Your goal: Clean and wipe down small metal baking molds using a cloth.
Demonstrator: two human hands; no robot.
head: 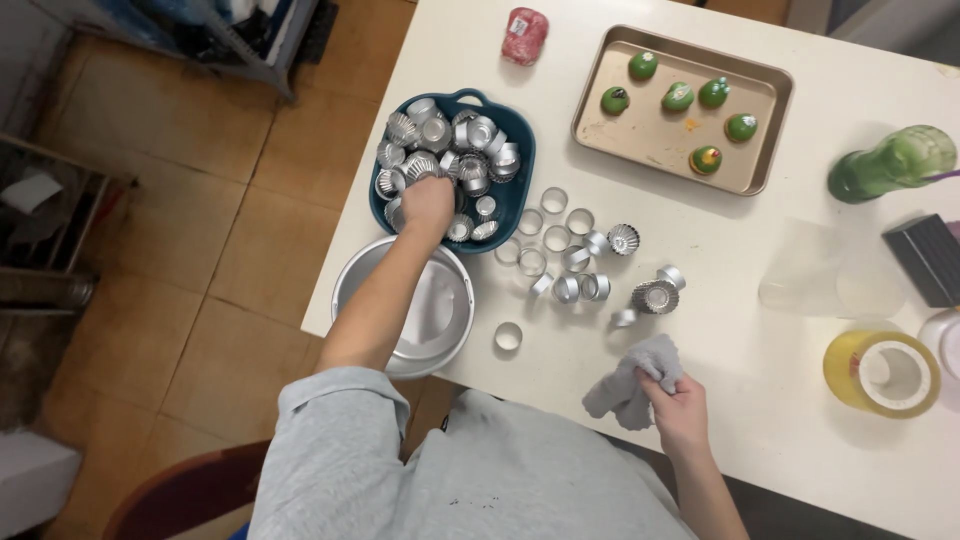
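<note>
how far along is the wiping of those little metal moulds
Done, seemingly: a dozen or so rings and fluted moulds lie out on the table. In hand: the left hand reaches into the blue basket; the right hand holds a grey cloth. Left: the basket remains heaped with moulds.

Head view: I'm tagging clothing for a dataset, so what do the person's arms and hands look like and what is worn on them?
Both hands are bare, with no gloves, and I can make out no rings or watch. The left hand extends from a bare forearm, with a light grey sleeve pushed up near the elbow. The right hand also shows a bare forearm. The grey top has small dark specks.
</note>
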